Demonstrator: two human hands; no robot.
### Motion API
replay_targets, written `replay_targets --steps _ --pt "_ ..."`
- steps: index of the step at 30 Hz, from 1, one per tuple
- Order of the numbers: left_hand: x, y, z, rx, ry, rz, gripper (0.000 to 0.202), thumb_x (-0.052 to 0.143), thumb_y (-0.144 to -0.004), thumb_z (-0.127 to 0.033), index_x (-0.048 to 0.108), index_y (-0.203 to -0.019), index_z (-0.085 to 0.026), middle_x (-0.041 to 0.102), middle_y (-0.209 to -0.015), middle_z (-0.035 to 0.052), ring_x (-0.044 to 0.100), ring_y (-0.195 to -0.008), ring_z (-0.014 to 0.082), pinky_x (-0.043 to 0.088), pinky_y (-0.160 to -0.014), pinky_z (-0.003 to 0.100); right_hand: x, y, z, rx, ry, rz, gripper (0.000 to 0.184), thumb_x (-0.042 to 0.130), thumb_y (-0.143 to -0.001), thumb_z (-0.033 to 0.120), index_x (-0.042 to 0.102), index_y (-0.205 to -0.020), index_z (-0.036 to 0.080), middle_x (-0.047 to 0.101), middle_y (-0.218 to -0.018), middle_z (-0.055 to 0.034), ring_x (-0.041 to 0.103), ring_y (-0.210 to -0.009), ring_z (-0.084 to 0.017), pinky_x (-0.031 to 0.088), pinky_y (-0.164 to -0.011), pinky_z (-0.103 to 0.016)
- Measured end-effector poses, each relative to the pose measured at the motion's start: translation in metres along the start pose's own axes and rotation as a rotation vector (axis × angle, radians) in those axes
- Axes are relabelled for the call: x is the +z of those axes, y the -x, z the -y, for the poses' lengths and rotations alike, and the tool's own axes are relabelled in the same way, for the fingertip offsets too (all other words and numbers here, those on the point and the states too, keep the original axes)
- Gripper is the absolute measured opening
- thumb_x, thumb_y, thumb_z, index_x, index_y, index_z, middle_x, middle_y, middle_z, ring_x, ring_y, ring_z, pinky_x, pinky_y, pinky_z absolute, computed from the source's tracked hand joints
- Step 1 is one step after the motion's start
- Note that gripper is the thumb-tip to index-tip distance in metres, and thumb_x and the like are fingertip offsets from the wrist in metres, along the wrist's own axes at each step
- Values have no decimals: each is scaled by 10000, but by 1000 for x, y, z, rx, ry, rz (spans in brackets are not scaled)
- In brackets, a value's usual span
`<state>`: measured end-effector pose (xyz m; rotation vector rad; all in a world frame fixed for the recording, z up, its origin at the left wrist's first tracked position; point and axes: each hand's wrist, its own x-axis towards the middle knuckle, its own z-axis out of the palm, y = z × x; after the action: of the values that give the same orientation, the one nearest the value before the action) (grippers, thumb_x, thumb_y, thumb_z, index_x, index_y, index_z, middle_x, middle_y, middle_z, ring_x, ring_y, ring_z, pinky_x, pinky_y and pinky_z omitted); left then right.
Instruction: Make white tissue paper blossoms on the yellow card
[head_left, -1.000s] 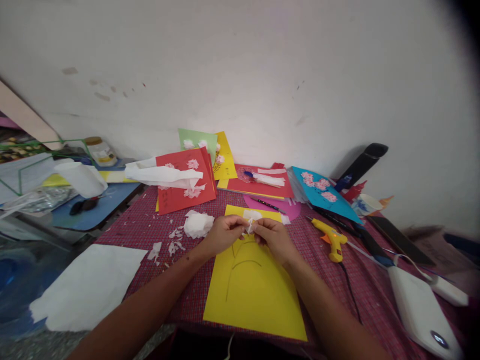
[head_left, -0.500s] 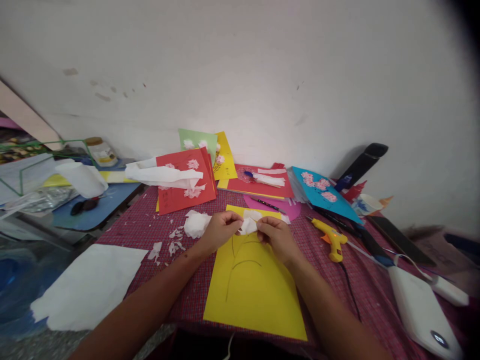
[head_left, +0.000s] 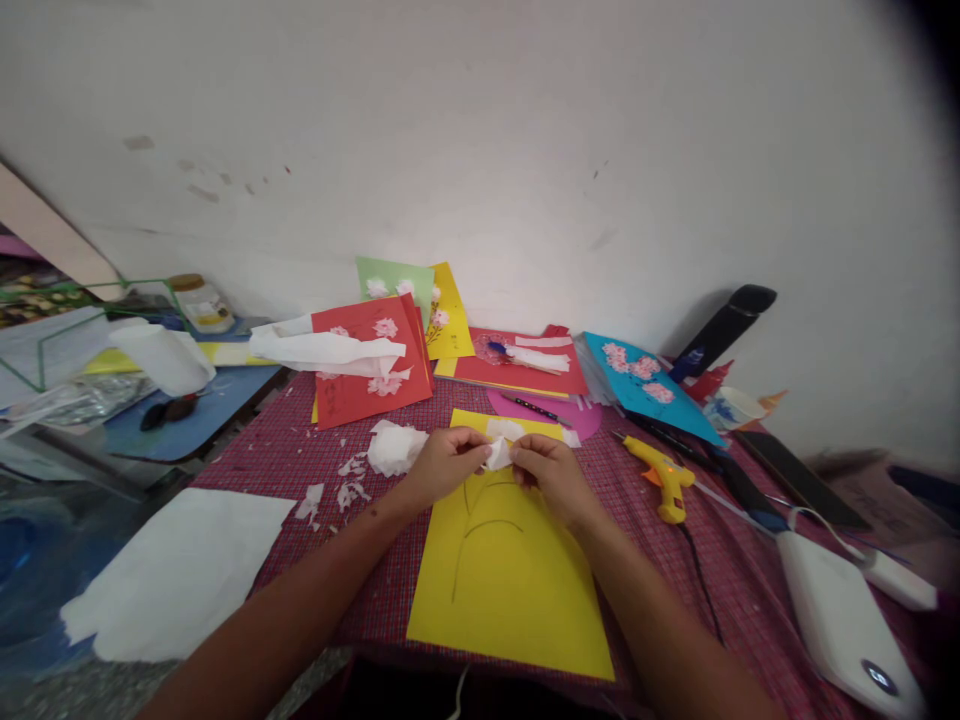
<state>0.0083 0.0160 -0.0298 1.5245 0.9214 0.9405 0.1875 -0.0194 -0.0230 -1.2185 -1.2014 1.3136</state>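
Between my two hands is a small piece of white tissue paper (head_left: 497, 455). My left hand (head_left: 450, 460) pinches its left side, and my right hand (head_left: 547, 468) pinches its right side. Both are held above the upper part of a yellow sheet (head_left: 517, 590), which has dark curved lines drawn on it. Another white paper piece (head_left: 505, 429) lies just beyond my fingers at the sheet's top edge. Close to my left hand sits a crumpled wad of white tissue (head_left: 392, 447), with torn scraps (head_left: 352, 494) beside it on the checked tablecloth.
A yellow glue gun (head_left: 664, 475) lies at right, near a white power bank-like box (head_left: 844, 610). Red cards (head_left: 367, 390) with pink paper flowers and a blue card (head_left: 652, 385) stand at the back. A large white sheet (head_left: 180, 570) hangs over the left edge.
My left fingers have shifted slightly right, toward my right hand. The tissue piece between them looks more folded and bunched.
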Motion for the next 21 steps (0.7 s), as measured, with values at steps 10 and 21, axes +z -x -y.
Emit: replay_targets --steps 10,21 --pt "-6 -6 6 -84 127 -154 149 642 -723 -267 632 -713 -119 619 -612 14 575 -523 107 471 -534 220 -9 -1 -3 52 -151 -64 47 567 -675 208 587 -671 166 567 -450 5 463 -386 -114 331 -386 -217" --pt "-7 -8 10 -156 320 -151 184 690 -695 -286 642 -733 -112 640 -639 30 580 -520 105 489 -539 233 -10 -1 -4 89 468 140 92 521 -664 190 561 -583 178 518 -491 19 426 -431 -100 272 -425 -231"
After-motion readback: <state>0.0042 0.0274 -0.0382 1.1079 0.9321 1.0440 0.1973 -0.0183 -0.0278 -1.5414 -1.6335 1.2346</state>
